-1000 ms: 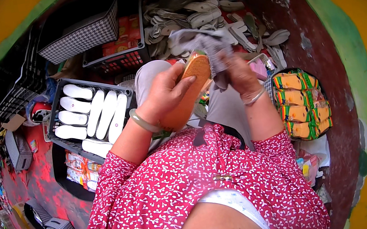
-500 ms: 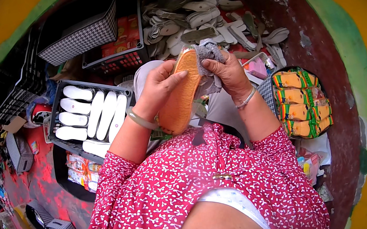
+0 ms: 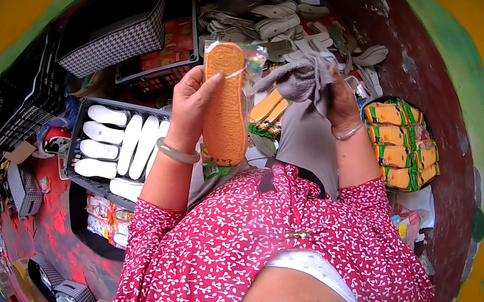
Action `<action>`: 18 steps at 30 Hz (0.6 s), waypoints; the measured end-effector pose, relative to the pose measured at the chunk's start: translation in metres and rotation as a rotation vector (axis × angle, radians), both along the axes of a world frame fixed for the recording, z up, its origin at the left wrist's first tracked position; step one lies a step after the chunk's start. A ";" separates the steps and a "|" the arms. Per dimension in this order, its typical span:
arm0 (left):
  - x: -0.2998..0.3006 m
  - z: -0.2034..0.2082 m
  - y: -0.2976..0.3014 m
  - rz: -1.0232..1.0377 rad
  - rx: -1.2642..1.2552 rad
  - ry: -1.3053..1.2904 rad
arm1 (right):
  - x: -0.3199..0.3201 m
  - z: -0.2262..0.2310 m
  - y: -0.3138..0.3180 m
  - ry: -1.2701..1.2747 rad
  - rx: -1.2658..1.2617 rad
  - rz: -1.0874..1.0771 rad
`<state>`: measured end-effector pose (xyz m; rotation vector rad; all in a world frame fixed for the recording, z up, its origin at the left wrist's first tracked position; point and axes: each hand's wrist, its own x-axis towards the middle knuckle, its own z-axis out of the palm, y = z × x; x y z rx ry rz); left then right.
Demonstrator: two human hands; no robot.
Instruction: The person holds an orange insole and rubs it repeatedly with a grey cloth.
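Observation:
My left hand (image 3: 195, 102) pinches an orange, fuzzy-surfaced insole (image 3: 226, 112) by its left edge, thumb on its face. It stands nearly upright in front of me. Clear plastic wrap (image 3: 254, 58) shows behind its upper right edge. My right hand (image 3: 340, 96) grips a bunched grey cloth (image 3: 304, 80), apart from the insole; its fingers are partly hidden by the cloth. Below the cloth, a pack of orange insoles (image 3: 269, 108) with green and yellow trim lies by my lap.
At left, a black crate (image 3: 80, 171) holds white insoles (image 3: 135, 144). A round basket (image 3: 368, 109) of packed orange insoles stands at right. Grey and white soles (image 3: 274, 21) pile up at the back. A houndstooth basket (image 3: 116, 47) sits on a dark crate (image 3: 162, 75).
The grey cloth has come away from the insole as my right hand moved right and down. My left hand has turned the insole more upright. The insole pack by my lap is now visible.

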<state>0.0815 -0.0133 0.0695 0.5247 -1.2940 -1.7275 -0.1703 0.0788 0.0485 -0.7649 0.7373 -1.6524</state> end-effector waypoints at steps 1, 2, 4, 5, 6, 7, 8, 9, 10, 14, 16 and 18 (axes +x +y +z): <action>0.001 0.000 -0.002 0.035 0.014 0.027 | -0.022 -0.030 -0.006 -0.090 0.029 0.154; 0.003 0.001 -0.001 0.052 0.007 0.021 | -0.015 -0.023 -0.005 -0.131 0.035 0.163; 0.000 0.004 0.004 0.074 -0.007 0.015 | 0.002 -0.013 0.000 -0.164 0.015 0.211; -0.003 0.004 0.005 0.101 -0.062 -0.025 | 0.008 -0.013 0.001 -0.162 -0.011 0.251; -0.006 0.003 0.007 0.127 -0.116 -0.066 | 0.014 -0.012 0.001 -0.159 -0.037 0.291; -0.009 0.001 0.009 0.153 -0.170 -0.106 | 0.020 -0.015 0.001 -0.209 -0.031 0.319; -0.011 0.001 0.011 0.189 -0.278 -0.172 | 0.027 -0.014 0.000 -0.248 -0.039 0.330; -0.012 0.000 0.013 0.223 -0.325 -0.237 | 0.035 -0.012 -0.002 -0.286 -0.047 0.341; -0.013 0.000 0.015 0.257 -0.372 -0.302 | 0.038 -0.011 -0.003 -0.265 -0.025 0.331; -0.022 -0.002 0.023 0.306 -0.511 -0.388 | 0.050 -0.002 -0.008 -0.151 0.024 0.281; -0.024 -0.003 0.027 0.306 -0.535 -0.405 | 0.056 0.002 -0.012 -0.263 0.087 0.242; -0.024 -0.005 0.027 0.298 -0.525 -0.403 | 0.058 0.004 -0.013 -0.276 0.109 0.255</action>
